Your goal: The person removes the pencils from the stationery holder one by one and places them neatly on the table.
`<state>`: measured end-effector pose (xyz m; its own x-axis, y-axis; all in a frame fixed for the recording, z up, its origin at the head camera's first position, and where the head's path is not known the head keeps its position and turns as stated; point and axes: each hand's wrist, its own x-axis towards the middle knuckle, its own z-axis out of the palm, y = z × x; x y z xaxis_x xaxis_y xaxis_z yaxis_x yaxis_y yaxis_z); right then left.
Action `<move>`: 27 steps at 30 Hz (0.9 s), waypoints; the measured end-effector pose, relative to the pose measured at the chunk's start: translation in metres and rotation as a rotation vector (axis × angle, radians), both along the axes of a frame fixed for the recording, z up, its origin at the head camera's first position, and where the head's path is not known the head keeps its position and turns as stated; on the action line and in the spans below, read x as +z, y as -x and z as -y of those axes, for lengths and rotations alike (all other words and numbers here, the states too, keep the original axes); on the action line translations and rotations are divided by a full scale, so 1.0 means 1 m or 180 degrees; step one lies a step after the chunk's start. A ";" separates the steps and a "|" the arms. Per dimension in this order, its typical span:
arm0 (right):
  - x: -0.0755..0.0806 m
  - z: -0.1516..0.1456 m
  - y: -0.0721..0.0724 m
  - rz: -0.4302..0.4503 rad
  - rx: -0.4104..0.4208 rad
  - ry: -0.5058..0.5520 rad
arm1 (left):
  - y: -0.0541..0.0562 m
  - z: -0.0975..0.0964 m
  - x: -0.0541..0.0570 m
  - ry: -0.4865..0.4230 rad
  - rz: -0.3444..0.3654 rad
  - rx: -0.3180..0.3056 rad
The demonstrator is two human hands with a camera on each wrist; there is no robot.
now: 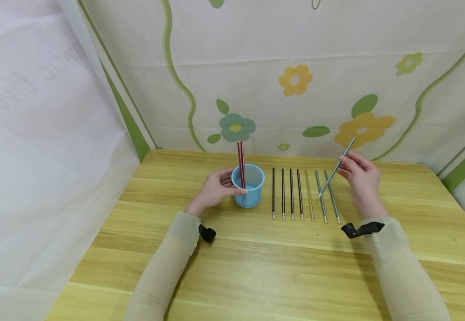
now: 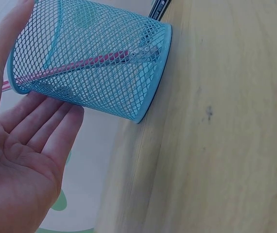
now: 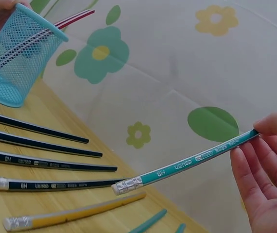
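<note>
A blue mesh pencil cup (image 1: pixel 248 196) stands upright on the table, with red striped pencils (image 1: pixel 242 162) leaning inside it. My left hand (image 1: pixel 216 186) holds the cup from its left side, thumb across the near side and fingers behind. In the left wrist view the cup's mesh wall (image 2: pixel 95 53) shows the pencils' eraser ends near its base. My right hand (image 1: pixel 362 178) pinches a green pencil (image 3: pixel 197 158) near its upper end, raised and slanted with the eraser end down. Below it two green pencils (image 1: pixel 332 198) lie on the table.
Left of the green pencils lie a yellow pencil (image 1: pixel 309 196) and several black pencils (image 1: pixel 291 194) in a row, erasers towards me. The wooden table (image 1: pixel 256 267) ends at a white flower-printed cloth (image 1: pixel 256 35) behind. Another cloth hangs at the left.
</note>
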<state>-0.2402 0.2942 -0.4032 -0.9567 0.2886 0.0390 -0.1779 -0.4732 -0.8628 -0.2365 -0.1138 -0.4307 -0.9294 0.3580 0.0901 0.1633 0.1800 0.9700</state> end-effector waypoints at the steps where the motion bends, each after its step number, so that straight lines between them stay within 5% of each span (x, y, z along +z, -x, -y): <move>1: 0.000 -0.002 -0.001 0.0007 -0.0009 0.0035 | 0.000 0.000 0.000 0.0005 -0.0003 0.0005; 20: -0.005 -0.040 -0.014 0.0128 -0.0121 0.0057 | -0.001 -0.001 0.001 0.0009 -0.0018 0.0010; 27: -0.006 -0.053 -0.018 0.0125 0.0030 -0.0011 | 0.000 -0.001 0.000 0.0016 -0.0008 0.0024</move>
